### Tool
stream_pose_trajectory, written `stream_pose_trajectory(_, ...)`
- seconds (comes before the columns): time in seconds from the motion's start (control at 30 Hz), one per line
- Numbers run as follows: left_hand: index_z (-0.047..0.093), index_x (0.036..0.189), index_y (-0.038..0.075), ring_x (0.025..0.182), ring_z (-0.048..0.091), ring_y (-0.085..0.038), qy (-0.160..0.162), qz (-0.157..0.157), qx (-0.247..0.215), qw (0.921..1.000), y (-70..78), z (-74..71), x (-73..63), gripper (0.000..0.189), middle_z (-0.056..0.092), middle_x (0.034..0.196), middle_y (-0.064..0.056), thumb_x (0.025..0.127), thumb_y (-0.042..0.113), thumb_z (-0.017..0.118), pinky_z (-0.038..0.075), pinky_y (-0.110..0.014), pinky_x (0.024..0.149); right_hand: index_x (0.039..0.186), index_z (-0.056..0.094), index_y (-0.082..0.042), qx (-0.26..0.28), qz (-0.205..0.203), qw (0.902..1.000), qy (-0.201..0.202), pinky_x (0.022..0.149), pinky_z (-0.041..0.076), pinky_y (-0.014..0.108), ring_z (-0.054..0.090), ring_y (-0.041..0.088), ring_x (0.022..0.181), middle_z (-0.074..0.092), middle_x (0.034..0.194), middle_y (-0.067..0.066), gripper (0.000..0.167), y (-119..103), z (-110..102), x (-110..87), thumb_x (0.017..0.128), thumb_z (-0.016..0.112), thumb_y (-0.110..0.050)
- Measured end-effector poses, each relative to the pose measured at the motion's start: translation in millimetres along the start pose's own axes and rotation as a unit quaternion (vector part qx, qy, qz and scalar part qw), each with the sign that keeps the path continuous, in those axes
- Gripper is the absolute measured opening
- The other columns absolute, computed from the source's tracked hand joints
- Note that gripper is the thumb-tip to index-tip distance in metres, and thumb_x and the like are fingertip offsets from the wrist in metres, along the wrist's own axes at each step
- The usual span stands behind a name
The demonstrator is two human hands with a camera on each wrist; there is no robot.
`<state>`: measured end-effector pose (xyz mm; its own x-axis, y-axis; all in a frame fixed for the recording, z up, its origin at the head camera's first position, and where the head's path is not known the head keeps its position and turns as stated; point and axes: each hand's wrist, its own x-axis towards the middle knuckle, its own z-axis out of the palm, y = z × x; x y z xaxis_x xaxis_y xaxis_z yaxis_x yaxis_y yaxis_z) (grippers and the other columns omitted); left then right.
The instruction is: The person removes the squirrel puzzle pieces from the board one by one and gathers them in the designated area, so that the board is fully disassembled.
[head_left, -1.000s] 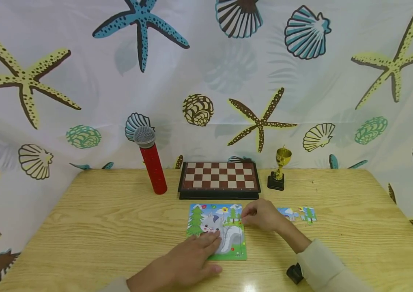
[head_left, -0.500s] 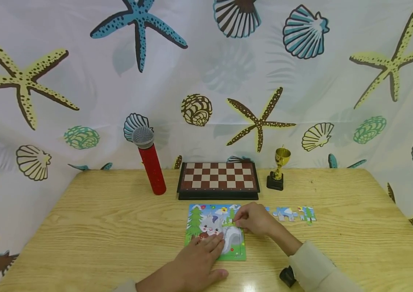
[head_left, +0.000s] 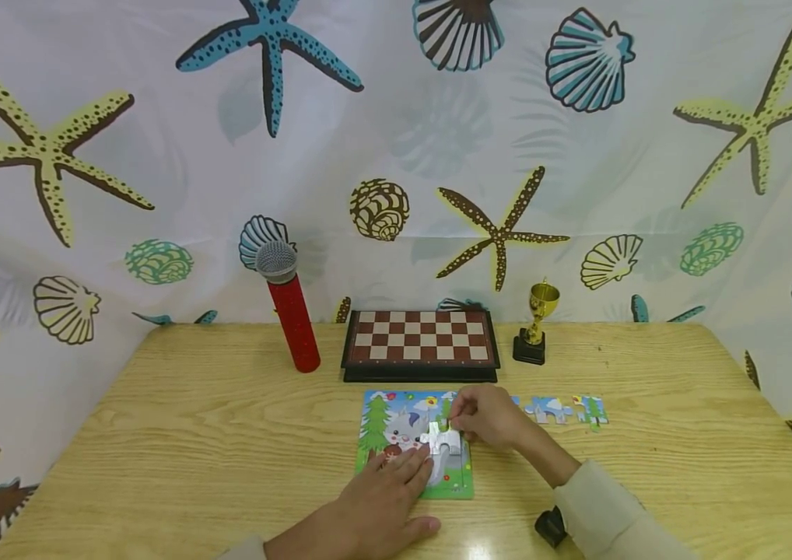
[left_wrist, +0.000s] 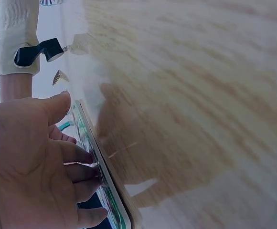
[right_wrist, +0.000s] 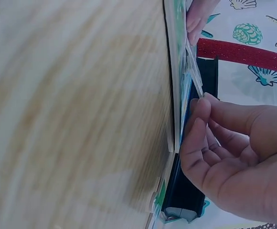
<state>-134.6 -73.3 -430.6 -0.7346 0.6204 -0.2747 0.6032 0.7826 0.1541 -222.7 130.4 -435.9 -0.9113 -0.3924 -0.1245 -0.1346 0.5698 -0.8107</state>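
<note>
A jigsaw puzzle (head_left: 373, 424) with a grey squirrel and green trees lies on the table in its board. My left hand (head_left: 382, 498) rests over the lower part of it, fingers extended across the picture. At the puzzle's right side my right hand (head_left: 490, 418) pinches a puzzle piece (head_left: 446, 441) between thumb and index finger. That piece looks pale and shiny and stands tilted over the squirrel's tail. In the right wrist view the piece (right_wrist: 194, 71) slants up from the board, its far end close to the left hand's fingertips.
Loose puzzle pieces (head_left: 548, 409) lie right of the board, partly behind the right hand. A folded chessboard (head_left: 420, 340) stands behind the puzzle, between a red microphone (head_left: 294, 323) and a small gold trophy (head_left: 536, 319). A patterned cloth hangs behind the table.
My right hand has moved left from the puzzle's right edge, and the pinched piece now shows tilted up with a pale shine. My left hand has shifted slightly right and down.
</note>
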Motion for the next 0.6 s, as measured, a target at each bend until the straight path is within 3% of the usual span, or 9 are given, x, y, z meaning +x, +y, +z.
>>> stream_pose_trajectory(0.3,0.033,0.148,0.012,0.145,0.027,-0.019,0.006,0.001,0.021,0.9998,-1.4,0.2,0.5,0.073,0.026,0.157,-0.002,0.094,0.061,0.037,0.027,-0.050,0.113,0.086,0.066,0.001,0.005,-0.026,0.9996,-0.009,0.059,0.050,0.024,0.061,0.015,0.065,0.066,0.077,0.010,0.006,0,-17,-8.9,0.089,0.062,-0.002)
stream_pose_trajectory(0.6,0.035,0.148,0.012,0.143,0.030,-0.019,0.006,0.004,0.008,0.9999,-2.5,-1.1,0.2,0.070,0.028,0.156,-0.002,0.095,0.058,0.038,0.027,-0.052,0.113,0.088,0.065,0.000,0.037,-0.056,0.9975,-0.023,0.058,0.048,0.027,0.059,0.015,0.065,0.064,0.076,0.007,0.011,17,-41,-31.3,0.092,0.058,-0.007)
